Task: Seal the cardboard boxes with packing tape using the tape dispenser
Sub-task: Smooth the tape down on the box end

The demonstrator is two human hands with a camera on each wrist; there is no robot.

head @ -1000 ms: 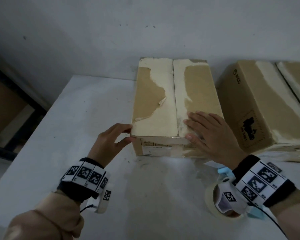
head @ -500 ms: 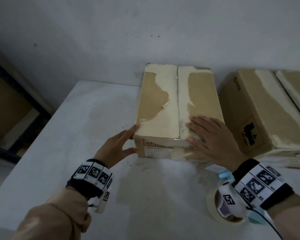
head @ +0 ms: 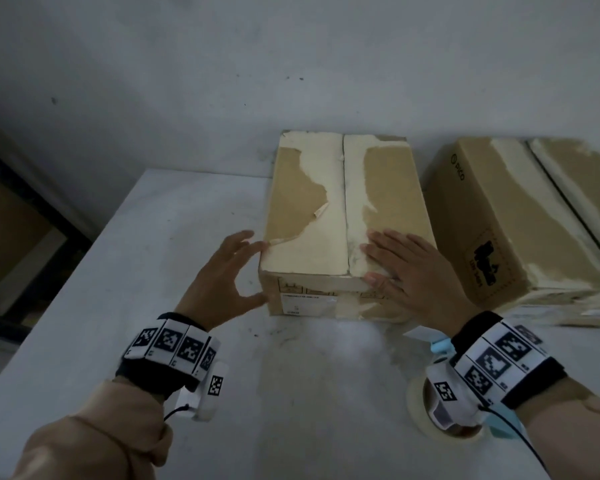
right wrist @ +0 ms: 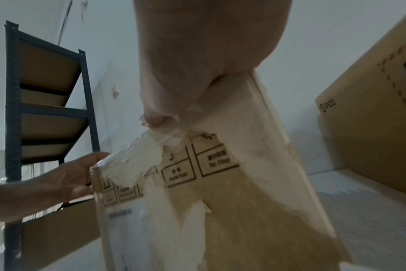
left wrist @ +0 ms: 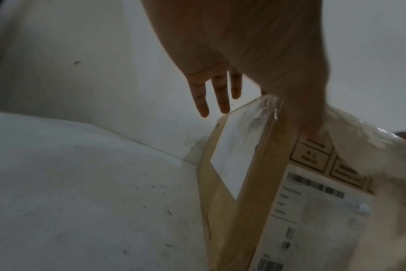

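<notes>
- My right hand (head: 418,271) lies flat on the box (head: 312,216), fingers straight, palm over the near right corner of the top, thumb hooked over the front edge; it holds nothing.
- My left hand (head: 222,275) is spread wide at the box's near left corner, fingertips touching the top edge, thumb against the front face low down.
- The left wrist view adds what the head view hides: a white panel on the box's left side, a barcode label on the front, and the thumb (left wrist: 308,117) pressed to glossy tape at the corner.
- The right wrist view shows printed handling marks, "No Step" among them, under torn pale patches, and a dark shelf rack (right wrist: 12,110) beyond my left hand.
- Only the head view shows the tape dispenser (head: 444,344), blue, lying on the table (head: 118,271) beneath my right wrist, its roll behind the wrist camera.
- A second box (head: 520,216) sits just right of my right hand, with a narrow gap between the boxes.
- Left of my left hand the table is open to its edge; the box's far end is close to the wall (head: 291,64).
</notes>
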